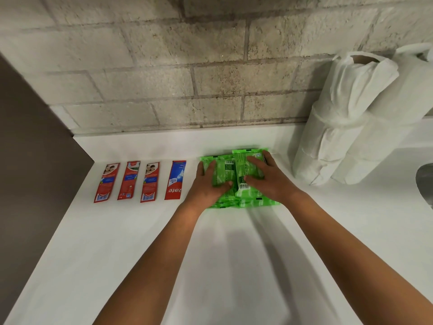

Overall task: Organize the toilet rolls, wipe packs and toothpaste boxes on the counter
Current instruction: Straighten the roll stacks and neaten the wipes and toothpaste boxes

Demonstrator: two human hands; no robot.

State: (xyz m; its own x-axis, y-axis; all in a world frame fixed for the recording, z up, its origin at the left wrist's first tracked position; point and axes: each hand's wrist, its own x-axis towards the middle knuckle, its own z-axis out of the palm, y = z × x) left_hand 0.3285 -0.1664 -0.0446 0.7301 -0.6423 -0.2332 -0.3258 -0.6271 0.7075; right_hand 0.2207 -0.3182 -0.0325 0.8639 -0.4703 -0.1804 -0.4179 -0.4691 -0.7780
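Observation:
Several green wipe packs (239, 170) lie bunched together on the white counter (131, 242) near the wall. My left hand (208, 184) lies flat on the left side of the bunch, fingers straight. My right hand (267, 178) lies flat on the upper right pack, thumb toward the middle. Several red toothpaste boxes (138, 181) lie in a row to the left of the packs, side by side with gaps between them. White toilet rolls (346, 127) stand stacked at the right against the wall.
A brick wall (187, 78) runs behind the counter. A dark panel (28, 148) borders the counter's left edge. Part of a sink (425, 181) shows at the far right, beside the rolls.

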